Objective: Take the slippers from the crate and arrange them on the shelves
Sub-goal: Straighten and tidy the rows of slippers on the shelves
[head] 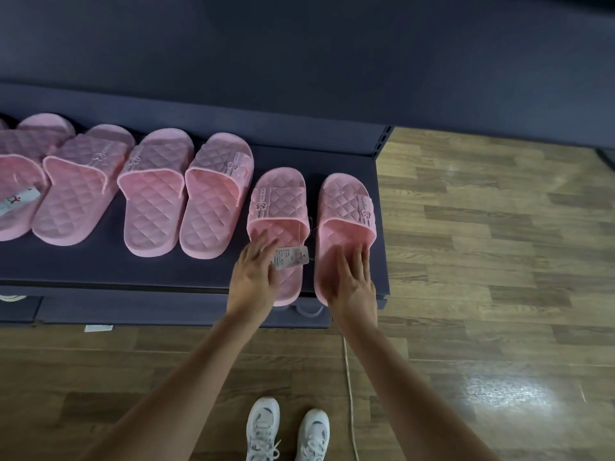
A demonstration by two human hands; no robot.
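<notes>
- At the right end of the shelf (pixel 199 271), two pink quilted slippers lie flat side by side, toes toward the shelf's back and heels at its front edge.
- The inner slipper (pixel 279 207) and the end slipper (pixel 346 207) are just beside each other with a narrow gap between them. The end slipper sits close to the shelf's right edge.
- The left hand (pixel 254 274) is palm down on the heel half of the inner slipper. Its fingers are straight and slightly spread, gripping nothing.
- The right hand (pixel 352 281) is palm down over the heel half of the end slipper, fingers straight, gripping nothing. Slight blur there, so I cannot tell how firm the contact is.
- A white paper tag (pixel 290 257) on a thin string lies on the inner slipper's footbed, just beside the left hand's fingers.
- The other pink slippers (pixel 154 191) are the same model, in a row along the shelf toward its left end, toes to the back. The two nearest the pair touch at their sides.
- The slippers at the shelf's far left overlap, and one carries a second tag (pixel 18 201).
- An upper board (pixel 299 44) in the same dark navy hangs over the shelf's back.
- A wood-pattern floor (pixel 499 261) runs in front of the shelf and to its right.
- White sneakers (pixel 263 427) stand on the floor in front of the shelf.
- A thin pale cord (pixel 349 377) runs along the floor from the shelf's front base, past the sneakers.
</notes>
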